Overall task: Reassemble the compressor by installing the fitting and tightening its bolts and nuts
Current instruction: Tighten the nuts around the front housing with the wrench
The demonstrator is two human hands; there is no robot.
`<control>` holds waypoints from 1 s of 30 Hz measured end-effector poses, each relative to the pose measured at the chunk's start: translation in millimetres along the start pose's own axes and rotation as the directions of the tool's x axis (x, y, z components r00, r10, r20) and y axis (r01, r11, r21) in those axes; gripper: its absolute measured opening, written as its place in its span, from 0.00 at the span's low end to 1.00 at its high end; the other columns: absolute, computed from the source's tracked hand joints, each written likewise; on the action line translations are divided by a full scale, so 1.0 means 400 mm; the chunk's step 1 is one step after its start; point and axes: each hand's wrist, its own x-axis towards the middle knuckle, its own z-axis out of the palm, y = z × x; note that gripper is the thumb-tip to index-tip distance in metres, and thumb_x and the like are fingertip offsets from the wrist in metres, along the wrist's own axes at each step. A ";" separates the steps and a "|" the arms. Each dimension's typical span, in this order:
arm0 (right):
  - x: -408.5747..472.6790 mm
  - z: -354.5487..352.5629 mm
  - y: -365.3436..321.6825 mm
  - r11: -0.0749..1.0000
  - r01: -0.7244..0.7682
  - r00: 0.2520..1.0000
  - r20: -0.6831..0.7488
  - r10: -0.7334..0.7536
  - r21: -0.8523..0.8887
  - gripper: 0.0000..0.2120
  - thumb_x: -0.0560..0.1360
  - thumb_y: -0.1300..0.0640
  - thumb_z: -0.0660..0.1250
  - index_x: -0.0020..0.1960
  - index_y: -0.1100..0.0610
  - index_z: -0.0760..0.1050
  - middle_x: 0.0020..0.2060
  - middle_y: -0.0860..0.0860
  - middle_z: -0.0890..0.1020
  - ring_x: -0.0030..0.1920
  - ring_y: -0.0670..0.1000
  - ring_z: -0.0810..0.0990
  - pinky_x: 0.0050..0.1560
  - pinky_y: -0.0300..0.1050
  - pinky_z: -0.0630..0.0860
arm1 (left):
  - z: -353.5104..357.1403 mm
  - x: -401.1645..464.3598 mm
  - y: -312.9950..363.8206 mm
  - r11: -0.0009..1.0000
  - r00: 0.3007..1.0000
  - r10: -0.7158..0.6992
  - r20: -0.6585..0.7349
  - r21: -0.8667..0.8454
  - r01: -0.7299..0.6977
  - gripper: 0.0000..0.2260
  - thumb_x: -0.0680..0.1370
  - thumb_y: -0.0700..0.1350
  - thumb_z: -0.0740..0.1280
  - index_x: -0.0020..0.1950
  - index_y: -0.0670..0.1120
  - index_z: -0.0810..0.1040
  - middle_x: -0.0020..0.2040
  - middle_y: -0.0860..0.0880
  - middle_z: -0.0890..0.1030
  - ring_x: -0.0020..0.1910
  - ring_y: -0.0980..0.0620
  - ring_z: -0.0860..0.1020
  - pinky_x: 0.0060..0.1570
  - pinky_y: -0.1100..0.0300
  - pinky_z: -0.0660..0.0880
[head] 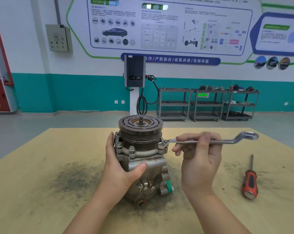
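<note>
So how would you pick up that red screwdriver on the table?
Grab the screwdriver by its fat red and black handle, coming down from above with the right hand, which is nearer. It lies flat on the table with the handle toward you and the thin metal shaft pointing away, so the handle is the easy part to wrap fingers around.

one compressor, one wrench, one screwdriver, two hands, three carts behind, perhaps more out of view.

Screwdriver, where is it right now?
In the head view the screwdriver lies untouched on the table at the far right, beyond the right hand that holds the wrench on the compressor.
</note>
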 end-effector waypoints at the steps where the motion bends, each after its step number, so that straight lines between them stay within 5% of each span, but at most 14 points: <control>1: -0.012 0.003 -0.003 0.990 0.130 0.989 0.073 -0.127 -0.045 0.09 0.83 0.53 0.54 0.46 0.51 0.70 0.36 0.57 0.80 0.29 0.54 0.78 0.31 0.43 0.74 | 0.000 0.000 0.001 1.000 1.000 0.001 -0.001 -0.006 -0.001 0.52 0.64 0.57 0.78 0.74 0.69 0.43 0.74 0.59 0.62 0.70 0.59 0.66 0.65 0.62 0.61; 5: -0.042 0.009 -0.009 0.902 0.405 0.838 0.455 -0.300 -0.151 0.11 0.83 0.50 0.58 0.50 0.55 0.74 0.41 0.53 0.80 0.35 0.49 0.81 0.36 0.42 0.77 | 0.002 -0.001 0.010 0.999 1.000 -0.002 -0.006 -0.041 0.002 0.49 0.57 0.64 0.74 0.68 0.76 0.44 0.72 0.59 0.67 0.69 0.62 0.68 0.63 0.66 0.62; 8: -0.060 0.011 0.000 0.823 0.542 0.732 0.575 -0.365 -0.169 0.11 0.83 0.51 0.59 0.49 0.58 0.74 0.42 0.54 0.81 0.40 0.49 0.81 0.42 0.40 0.79 | 0.002 0.000 0.006 0.999 1.000 0.011 0.001 -0.053 -0.010 0.49 0.57 0.64 0.75 0.65 0.78 0.45 0.72 0.55 0.69 0.69 0.59 0.71 0.66 0.63 0.65; 12: -0.027 0.022 -0.031 0.940 0.304 0.913 0.330 -0.240 -0.156 0.08 0.82 0.47 0.56 0.48 0.47 0.71 0.39 0.50 0.81 0.31 0.50 0.81 0.30 0.43 0.77 | 0.002 0.003 0.001 0.999 1.000 0.015 -0.020 -0.044 -0.016 0.46 0.56 0.64 0.74 0.61 0.84 0.45 0.72 0.59 0.67 0.67 0.67 0.69 0.58 0.73 0.64; 15: 0.017 0.010 -0.042 0.995 -0.080 0.997 0.011 0.080 -0.055 0.11 0.80 0.46 0.55 0.46 0.52 0.69 0.33 0.53 0.81 0.26 0.51 0.78 0.27 0.39 0.74 | 0.001 0.002 -0.002 0.999 1.000 0.007 -0.023 -0.034 -0.008 0.45 0.56 0.65 0.74 0.60 0.84 0.45 0.70 0.63 0.67 0.64 0.75 0.66 0.53 0.78 0.64; 20: 0.075 -0.024 -0.002 0.796 -0.571 0.802 -0.074 0.593 0.200 0.07 0.84 0.60 0.53 0.49 0.59 0.68 0.27 0.54 0.79 0.22 0.48 0.73 0.23 0.37 0.71 | 0.003 -0.003 0.009 0.999 1.000 0.013 -0.007 -0.049 -0.013 0.46 0.56 0.65 0.73 0.63 0.80 0.46 0.70 0.64 0.67 0.67 0.67 0.69 0.63 0.69 0.62; 22: 0.083 -0.031 0.011 0.679 -0.673 0.707 -0.011 0.707 0.294 0.05 0.83 0.63 0.55 0.49 0.60 0.68 0.28 0.55 0.79 0.22 0.48 0.73 0.23 0.37 0.72 | 0.003 -0.002 0.010 0.999 1.000 0.015 -0.015 -0.042 -0.016 0.46 0.56 0.64 0.73 0.63 0.79 0.46 0.70 0.64 0.66 0.65 0.71 0.68 0.57 0.79 0.63; 25: 0.083 -0.033 0.020 0.662 -0.682 0.702 0.028 0.711 0.311 0.03 0.83 0.63 0.56 0.53 0.61 0.68 0.28 0.55 0.80 0.23 0.48 0.73 0.24 0.37 0.72 | 0.003 -0.001 0.009 0.999 0.999 0.020 -0.036 -0.027 -0.021 0.47 0.59 0.63 0.77 0.61 0.82 0.43 0.71 0.62 0.65 0.60 0.81 0.65 0.50 0.85 0.63; 27: 0.078 -0.029 0.022 0.762 -0.596 0.786 -0.013 0.618 0.253 0.05 0.83 0.61 0.54 0.57 0.59 0.67 0.29 0.55 0.81 0.23 0.48 0.74 0.25 0.38 0.73 | 0.005 -0.006 0.017 0.999 0.999 0.014 -0.047 -0.050 -0.016 0.50 0.60 0.62 0.79 0.59 0.84 0.40 0.74 0.60 0.62 0.62 0.78 0.65 0.52 0.82 0.64; 30: 0.037 -0.019 0.019 0.957 -0.285 0.955 -0.063 0.288 0.060 0.06 0.82 0.55 0.55 0.58 0.54 0.66 0.32 0.54 0.82 0.25 0.50 0.77 0.27 0.39 0.73 | 0.011 -0.009 0.018 0.995 0.999 0.026 -0.043 -0.094 -0.030 0.56 0.55 0.56 0.79 0.59 0.85 0.37 0.76 0.58 0.61 0.69 0.65 0.67 0.66 0.68 0.60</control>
